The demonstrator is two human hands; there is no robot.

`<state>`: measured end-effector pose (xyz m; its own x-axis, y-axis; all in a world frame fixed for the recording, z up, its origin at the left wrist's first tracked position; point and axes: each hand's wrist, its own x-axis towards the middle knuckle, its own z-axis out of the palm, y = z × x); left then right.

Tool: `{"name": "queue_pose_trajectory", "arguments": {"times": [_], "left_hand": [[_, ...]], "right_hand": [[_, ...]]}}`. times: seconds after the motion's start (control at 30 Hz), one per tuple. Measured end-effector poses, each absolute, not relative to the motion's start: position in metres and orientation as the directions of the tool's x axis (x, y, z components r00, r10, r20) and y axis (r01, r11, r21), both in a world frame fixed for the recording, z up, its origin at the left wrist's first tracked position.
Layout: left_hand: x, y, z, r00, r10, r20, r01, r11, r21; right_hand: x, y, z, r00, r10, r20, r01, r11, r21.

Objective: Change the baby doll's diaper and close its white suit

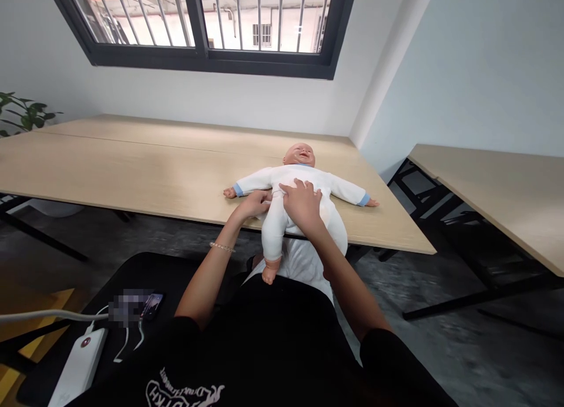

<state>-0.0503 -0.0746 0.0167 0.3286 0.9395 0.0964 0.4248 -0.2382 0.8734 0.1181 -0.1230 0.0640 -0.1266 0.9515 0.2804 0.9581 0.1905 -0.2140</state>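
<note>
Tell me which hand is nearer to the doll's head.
Right. The right hand is at the waist of the doll, below its head; the left hand is beside the doll's hip, farther from the head.

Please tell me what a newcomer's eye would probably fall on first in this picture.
Most likely the baby doll in white, lying face up with arms spread on the light wooden table, one bare foot hanging past the near edge. Next come the person's hands at its middle: the right hand over its front, the left hand at its side. Beyond the table, the barred window stands out in the wall.
</note>
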Motion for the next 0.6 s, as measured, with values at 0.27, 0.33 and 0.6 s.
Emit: {"name": "queue_pose_trajectory", "arguments": {"times": [0.27, 0.33, 0.6], "left_hand": [[-0.053, -0.072, 0.014, 0.242, 0.961, 0.132, 0.356, -0.215, 0.909], [-0.047, -0.065, 0.009, 0.233, 0.962, 0.145, 0.259, -0.205, 0.944], [-0.026, -0.037, -0.006, 0.158, 0.985, 0.074, -0.093, -0.059, 0.994]], "right_hand": [[0.119, -0.124, 0.068, -0.1, 0.968, 0.23, 0.968, 0.148, -0.204], [0.118, -0.124, 0.068, -0.089, 0.971, 0.22, 0.971, 0.134, -0.198], [0.12, -0.125, 0.07, -0.108, 0.97, 0.217, 0.967, 0.153, -0.204]]}}
